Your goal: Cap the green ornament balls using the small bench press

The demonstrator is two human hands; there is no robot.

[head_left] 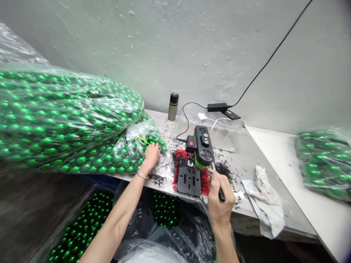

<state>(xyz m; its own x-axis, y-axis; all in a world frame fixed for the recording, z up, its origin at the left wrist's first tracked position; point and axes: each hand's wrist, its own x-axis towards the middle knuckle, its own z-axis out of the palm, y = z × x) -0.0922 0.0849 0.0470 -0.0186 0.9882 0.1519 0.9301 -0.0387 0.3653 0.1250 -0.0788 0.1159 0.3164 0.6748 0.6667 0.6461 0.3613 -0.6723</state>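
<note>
Head view: left hand (152, 155) at green balls (155, 137) (glossy, round).

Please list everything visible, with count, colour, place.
Wall: 1, grey, behind
Table: 1, grey, centre
Large bag: 1, clear and green, left
Smaller bag: 1, clear and green, far right
Balls: many, green, bagged and below table
Flask: 1, black and brownish, rear
Device: 1, black and green, centre
Plate: 1, black, at device's foot
Pad: 1, red, beneath plate
Adapter: 1, black, behind device
Flat item: 1, dark, beside adapter
Plug: 1, white, before adapter
Cables: several, black and white, rear
Scraps: many, black, around plate
Rag: 1, whitish, right front
Bracelet: 1, pale, left wrist
Tool: 1, black, in right hand
Left hand: 1, by large bag
Right hand: 1, by device
</note>
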